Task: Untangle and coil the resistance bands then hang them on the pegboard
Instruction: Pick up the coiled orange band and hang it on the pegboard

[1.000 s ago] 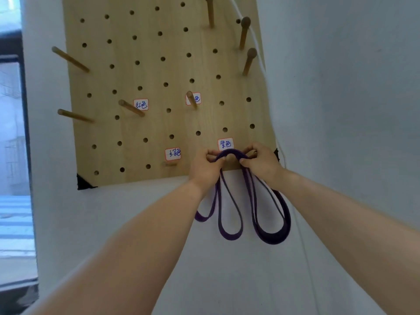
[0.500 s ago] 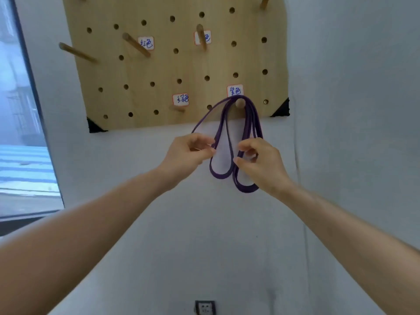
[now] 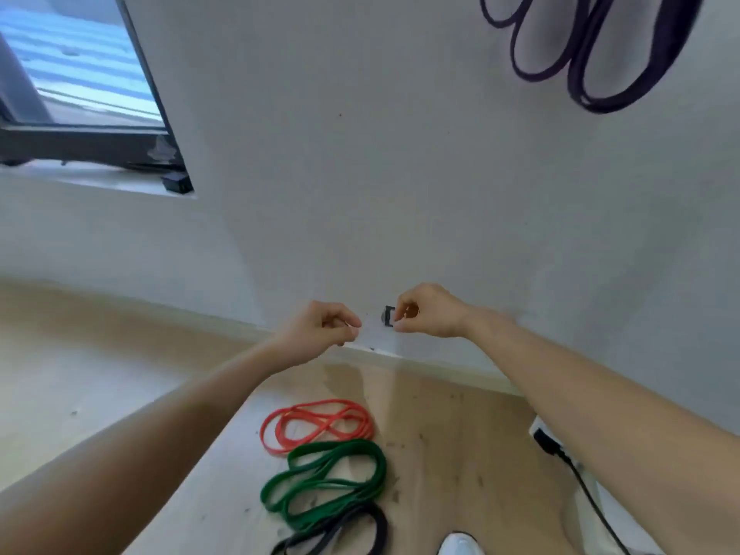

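Note:
The purple band (image 3: 592,54) hangs in loops against the white wall at the top right; its peg and the pegboard are out of view. On the wooden floor below lie a red band (image 3: 316,424), a green band (image 3: 324,480) and a black band (image 3: 340,532), coiled and partly overlapping. My left hand (image 3: 320,328) and my right hand (image 3: 426,310) hover side by side in front of the wall's base, well above the floor bands. Both have loosely curled fingers and hold nothing.
A dark-framed window (image 3: 88,114) is at the upper left. A wall socket (image 3: 387,315) peeks out between my hands. A black plug and cable (image 3: 568,462) run along the floor at the right. A white shoe tip (image 3: 458,545) shows at the bottom.
My hands have let go of the purple band, which stays hanging, and dropped low. The view has tilted down from the pegboard to the floor bands.

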A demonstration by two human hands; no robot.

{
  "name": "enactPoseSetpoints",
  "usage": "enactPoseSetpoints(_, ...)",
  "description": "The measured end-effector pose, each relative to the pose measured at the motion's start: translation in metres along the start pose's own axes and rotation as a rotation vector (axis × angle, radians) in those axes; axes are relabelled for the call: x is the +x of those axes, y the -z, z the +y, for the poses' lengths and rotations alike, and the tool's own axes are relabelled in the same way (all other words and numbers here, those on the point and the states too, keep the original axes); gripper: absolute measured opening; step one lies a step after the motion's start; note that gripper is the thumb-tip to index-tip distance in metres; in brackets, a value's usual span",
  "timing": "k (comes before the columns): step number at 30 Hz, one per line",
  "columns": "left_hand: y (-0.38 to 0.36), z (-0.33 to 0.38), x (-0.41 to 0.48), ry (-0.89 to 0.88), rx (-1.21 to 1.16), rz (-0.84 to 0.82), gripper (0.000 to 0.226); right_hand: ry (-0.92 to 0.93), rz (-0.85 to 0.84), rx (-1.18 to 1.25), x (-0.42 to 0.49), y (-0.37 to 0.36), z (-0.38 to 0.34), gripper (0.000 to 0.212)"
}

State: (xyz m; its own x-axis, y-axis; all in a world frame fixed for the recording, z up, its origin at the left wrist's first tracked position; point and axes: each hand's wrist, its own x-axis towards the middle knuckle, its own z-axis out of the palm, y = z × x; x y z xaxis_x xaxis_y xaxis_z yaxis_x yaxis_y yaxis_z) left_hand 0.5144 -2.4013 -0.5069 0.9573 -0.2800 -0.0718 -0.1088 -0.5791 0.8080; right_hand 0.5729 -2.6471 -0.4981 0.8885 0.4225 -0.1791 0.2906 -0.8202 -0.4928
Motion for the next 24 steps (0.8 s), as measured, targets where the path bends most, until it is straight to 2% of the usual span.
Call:
enactPoseSetpoints(4,-0.045,-0.098,-0.021,0.165,-0.041,0.034,0.009,-0.084,-0.14,0.005,0.026,-0.083,0.027,0.02)
enactPoseSetpoints(8,-0.096,-0.178,-0.041,0.274,-0.056,0.025,0.011,-0.197,-0.2,0.12,0.044,-0.164,0.055,0.023)
enactPoseSetpoints(10,-0.119,-0.212,-0.049,0.322,-0.046,0.013,0.009,-0.245,-0.194,0.158,0.052,-0.199,0.068,0.021)
enactPoseSetpoints(18,-0.182,-0.299,-0.088,0.485,0.132,0.039,0.04,-0.498,-0.092,0.237,0.089,-0.311,0.105,0.031)
enactPoseSetpoints(21,-0.196,-0.314,-0.103,0.525,0.124,0.031,0.042,-0.547,-0.022,0.2,0.103,-0.342,0.11,0.047)
enactPoseSetpoints(24,-0.205,-0.318,-0.108,0.504,0.1,0.104,0.038,-0.558,0.031,0.159,0.115,-0.359,0.104,0.048)
